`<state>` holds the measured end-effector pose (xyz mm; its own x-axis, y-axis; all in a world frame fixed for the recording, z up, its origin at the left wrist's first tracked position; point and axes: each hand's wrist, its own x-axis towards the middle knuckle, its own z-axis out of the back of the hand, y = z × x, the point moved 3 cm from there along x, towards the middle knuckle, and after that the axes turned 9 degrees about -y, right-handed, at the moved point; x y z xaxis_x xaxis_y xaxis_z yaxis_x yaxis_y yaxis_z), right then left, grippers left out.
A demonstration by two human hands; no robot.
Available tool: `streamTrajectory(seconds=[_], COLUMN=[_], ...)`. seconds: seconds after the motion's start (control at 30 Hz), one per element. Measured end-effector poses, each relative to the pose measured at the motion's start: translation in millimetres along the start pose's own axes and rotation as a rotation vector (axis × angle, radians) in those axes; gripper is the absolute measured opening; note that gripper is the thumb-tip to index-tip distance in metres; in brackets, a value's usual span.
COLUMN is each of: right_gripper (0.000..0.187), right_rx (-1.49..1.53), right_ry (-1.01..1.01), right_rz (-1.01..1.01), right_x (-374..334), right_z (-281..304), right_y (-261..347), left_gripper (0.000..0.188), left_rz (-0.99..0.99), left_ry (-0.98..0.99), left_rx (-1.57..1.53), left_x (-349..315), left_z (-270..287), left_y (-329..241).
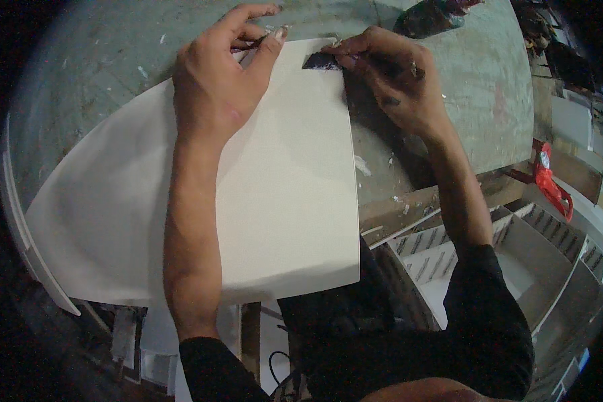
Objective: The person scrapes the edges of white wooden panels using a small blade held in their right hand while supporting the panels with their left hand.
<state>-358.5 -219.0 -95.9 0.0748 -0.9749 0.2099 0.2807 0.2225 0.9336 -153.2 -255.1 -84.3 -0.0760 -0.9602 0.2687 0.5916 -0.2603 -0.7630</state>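
Observation:
A large white sheet or panel lies on the worn green tabletop, its left side tapering in a curve. My left hand is over the sheet's far edge. Its thumb and index finger are apart, and the other fingers curl partly out of sight. At the far right corner, my right hand pinches a small dark flat piece against the sheet's surface. What the dark piece is made of cannot be made out. My left forearm lies across the sheet, hiding a band of it.
Beyond my right hand, a dark bottle-like object lies on the green table. A white partitioned box stands low at the right, below a red object. A thin white strip runs along the left side.

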Motion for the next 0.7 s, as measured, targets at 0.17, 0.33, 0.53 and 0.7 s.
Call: streamTrajectory(seconds=[0.17,0.33,0.53,0.7], right_gripper=[0.014,0.018,0.029,0.034], right_rx=[0.018,-0.233,-0.269,-0.255], right_ry=[0.025,0.135,0.186,0.295], right_rz=[0.035,0.024,0.130,0.047], right_x=[-14,-31,-54,-83], right_z=[3,5,8,6], right_y=[10,29,32,40], left_gripper=[0.030,0.024,0.025,0.024], left_rz=[0.087,0.110,0.029,0.029], left_ry=[0.039,-0.015,-0.046,-0.056], left_rx=[-0.030,-0.003,-0.004,-0.011], left_x=[-2,-2,-4,-5], left_z=[3,4,2,3], left_y=[-13,-18,-21,-17])
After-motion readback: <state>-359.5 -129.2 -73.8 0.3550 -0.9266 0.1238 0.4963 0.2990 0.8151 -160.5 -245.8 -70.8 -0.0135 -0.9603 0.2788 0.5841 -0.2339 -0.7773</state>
